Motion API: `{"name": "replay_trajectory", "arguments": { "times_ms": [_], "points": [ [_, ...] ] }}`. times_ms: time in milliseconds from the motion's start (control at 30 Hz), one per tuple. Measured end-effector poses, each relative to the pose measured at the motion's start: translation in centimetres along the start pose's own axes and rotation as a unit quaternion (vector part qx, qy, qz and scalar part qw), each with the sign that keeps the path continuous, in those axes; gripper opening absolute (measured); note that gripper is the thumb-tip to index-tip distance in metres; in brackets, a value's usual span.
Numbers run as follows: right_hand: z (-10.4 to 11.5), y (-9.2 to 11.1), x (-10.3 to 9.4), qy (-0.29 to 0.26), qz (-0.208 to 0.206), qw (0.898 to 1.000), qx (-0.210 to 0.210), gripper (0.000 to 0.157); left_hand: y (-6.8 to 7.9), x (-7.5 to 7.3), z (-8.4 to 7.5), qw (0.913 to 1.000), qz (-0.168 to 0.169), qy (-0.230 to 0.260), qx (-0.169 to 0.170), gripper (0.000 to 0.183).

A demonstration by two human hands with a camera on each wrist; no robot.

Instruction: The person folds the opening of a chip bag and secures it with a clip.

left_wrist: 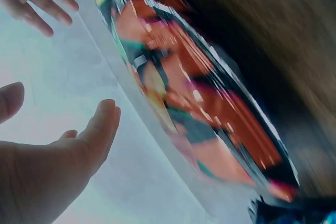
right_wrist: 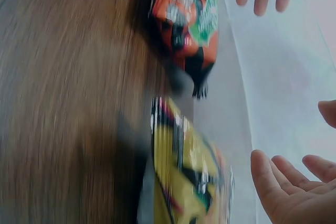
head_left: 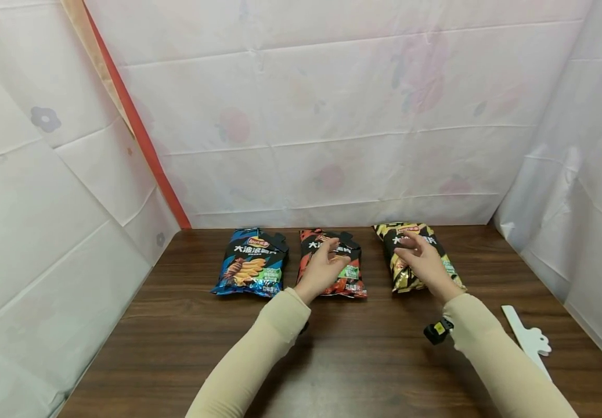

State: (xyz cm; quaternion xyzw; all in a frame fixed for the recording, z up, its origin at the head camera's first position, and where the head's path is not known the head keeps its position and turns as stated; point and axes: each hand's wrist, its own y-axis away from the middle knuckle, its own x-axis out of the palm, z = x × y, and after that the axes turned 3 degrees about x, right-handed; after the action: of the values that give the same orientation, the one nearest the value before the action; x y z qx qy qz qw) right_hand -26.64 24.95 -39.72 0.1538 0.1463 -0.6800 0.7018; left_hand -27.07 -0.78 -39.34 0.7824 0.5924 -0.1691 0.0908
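Note:
Three chip bags lie in a row near the back of the table. My left hand [head_left: 324, 271] hovers over the red chip bag [head_left: 353, 285], its fingers loosely bent and holding nothing. Over the yellow chip bag [head_left: 403, 277] is my right hand [head_left: 428, 266], also empty, with thumb and fingers apart. The blue chip bag [head_left: 251, 268] lies to the left. A black clip [head_left: 277, 242] crosses the upper right corner of the blue bag, and another black clip [head_left: 349, 240] crosses that of the red one. In the right wrist view, the yellow bag [right_wrist: 186, 177] shows beside the right hand [right_wrist: 296, 187].
A white clip [head_left: 528, 339] with a scalloped handle lies on the brown wooden table [head_left: 353, 360] at the right, beside my right forearm. White patterned cloth [head_left: 332, 128] hangs behind the table and along both sides. An orange-red strip [head_left: 139, 128] runs down the left corner.

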Motion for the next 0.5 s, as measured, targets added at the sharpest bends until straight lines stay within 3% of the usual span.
{"name": "replay_trajectory", "arguments": {
  "times_ms": [233, 500],
  "points": [
    [-1.8, 0.5, -3.0, 0.043, -0.044, 0.998, 0.0, 0.07, 0.1, 2.5, -0.6, 0.9991, 0.035, 0.021, 0.012, 0.061],
    [-4.0, 0.5, -5.2, 0.06, -0.076, 0.994, 0.04, 0.074, -0.3, 5.5, -0.3, 0.997, 0.068, 0.036, -0.001, 0.069]
  ]
}}
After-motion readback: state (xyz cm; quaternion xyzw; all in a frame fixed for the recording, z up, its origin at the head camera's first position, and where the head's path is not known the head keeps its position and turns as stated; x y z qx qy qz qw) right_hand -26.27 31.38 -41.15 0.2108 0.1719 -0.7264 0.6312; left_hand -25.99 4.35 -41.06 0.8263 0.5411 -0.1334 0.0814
